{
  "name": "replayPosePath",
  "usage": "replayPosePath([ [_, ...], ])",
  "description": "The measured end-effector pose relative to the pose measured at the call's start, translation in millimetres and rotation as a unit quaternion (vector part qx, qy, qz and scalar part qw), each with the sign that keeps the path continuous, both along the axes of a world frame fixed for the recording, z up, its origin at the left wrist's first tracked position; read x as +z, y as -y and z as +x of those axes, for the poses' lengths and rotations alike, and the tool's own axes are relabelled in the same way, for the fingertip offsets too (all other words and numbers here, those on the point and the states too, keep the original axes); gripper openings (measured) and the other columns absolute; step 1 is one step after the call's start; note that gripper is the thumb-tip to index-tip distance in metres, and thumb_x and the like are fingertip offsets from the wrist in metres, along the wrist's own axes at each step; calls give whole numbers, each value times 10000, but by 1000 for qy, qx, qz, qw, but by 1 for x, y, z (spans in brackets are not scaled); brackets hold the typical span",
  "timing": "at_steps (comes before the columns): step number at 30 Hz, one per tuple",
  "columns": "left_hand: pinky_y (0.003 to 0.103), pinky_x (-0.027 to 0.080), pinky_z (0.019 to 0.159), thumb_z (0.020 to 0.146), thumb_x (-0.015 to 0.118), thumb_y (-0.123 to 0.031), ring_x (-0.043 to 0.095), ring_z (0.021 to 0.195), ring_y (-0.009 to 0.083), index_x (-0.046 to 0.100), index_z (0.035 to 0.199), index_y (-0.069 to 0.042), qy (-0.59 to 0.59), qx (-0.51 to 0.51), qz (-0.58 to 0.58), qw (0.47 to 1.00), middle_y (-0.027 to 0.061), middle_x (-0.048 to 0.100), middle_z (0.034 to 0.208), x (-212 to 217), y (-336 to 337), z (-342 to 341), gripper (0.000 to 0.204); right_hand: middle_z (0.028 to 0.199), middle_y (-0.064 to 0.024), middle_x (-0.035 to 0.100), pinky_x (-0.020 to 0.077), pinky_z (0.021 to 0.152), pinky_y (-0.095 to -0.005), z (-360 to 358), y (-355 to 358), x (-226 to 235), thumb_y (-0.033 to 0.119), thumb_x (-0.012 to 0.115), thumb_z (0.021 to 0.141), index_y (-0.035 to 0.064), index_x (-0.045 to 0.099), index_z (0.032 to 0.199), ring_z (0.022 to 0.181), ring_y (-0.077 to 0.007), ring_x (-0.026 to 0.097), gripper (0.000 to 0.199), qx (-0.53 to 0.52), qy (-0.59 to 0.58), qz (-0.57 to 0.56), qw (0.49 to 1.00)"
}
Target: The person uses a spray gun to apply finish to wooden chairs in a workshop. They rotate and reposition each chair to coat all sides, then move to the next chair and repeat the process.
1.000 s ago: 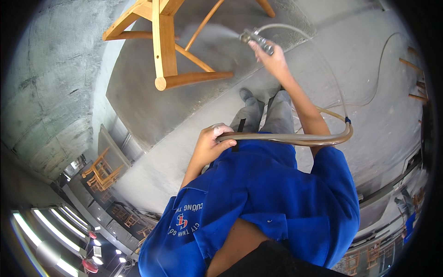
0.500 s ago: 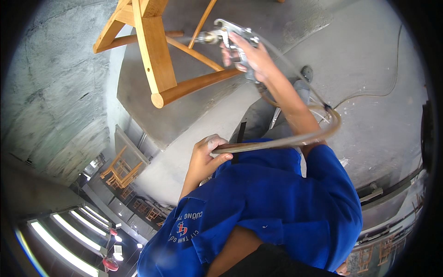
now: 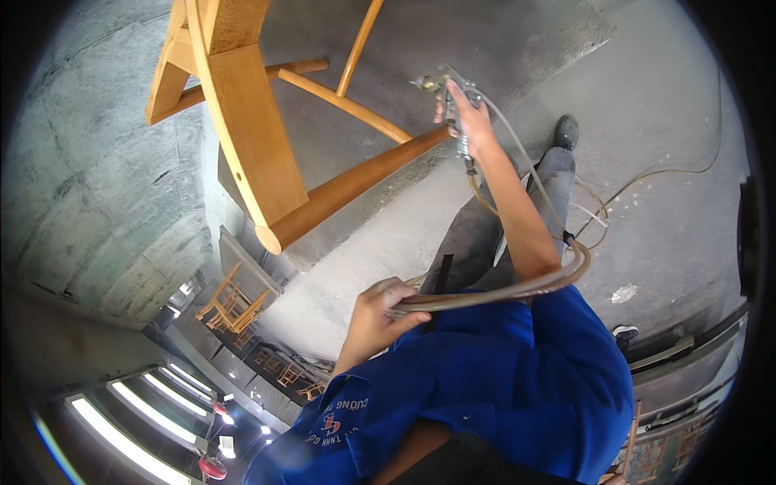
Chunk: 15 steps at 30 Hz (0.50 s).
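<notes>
Here, I read the spray gun raised in the right hand, fingers wrapped tight on its grip, nozzle just off the end of a rounded chair leg. The wooden chair fills the upper left, its broad slat edge close above that leg. The left hand is closed round the hose, which loops past the right elbow. Bare concrete floor lies open to the right; a stone wall closes the left.
</notes>
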<state>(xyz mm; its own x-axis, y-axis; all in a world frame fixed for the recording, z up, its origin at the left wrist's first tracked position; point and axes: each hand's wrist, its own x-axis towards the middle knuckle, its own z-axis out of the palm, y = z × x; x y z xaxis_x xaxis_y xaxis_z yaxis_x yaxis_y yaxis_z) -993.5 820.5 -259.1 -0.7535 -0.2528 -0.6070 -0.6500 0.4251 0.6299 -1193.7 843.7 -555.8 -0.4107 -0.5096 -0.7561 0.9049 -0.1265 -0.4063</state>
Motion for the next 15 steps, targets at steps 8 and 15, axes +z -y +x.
replayPosePath([
  [8, 383, 526, 704, 783, 811, -322, 659, 796, 337, 656, 982, -18, 12, -31, -24, 999, 152, 671, 894, -22, -12, -10, 395, 729, -24, 621, 349, 428, -205, 4, 26, -62, 590, 593, 915, 61, 613, 952, 648, -120, 637, 531, -28, 76, -91, 993],
  [15, 394, 525, 724, 812, 787, -300, 655, 817, 355, 656, 1009, -10, 56, -15, -16, 998, 167, 671, 909, -15, -4, -5, 374, 710, -19, 624, 332, 445, -216, 7, 43, -66, 559, 596, 928, 78, 616, 914, 619, -122, 624, 482, -50, 66, 0, 997],
])
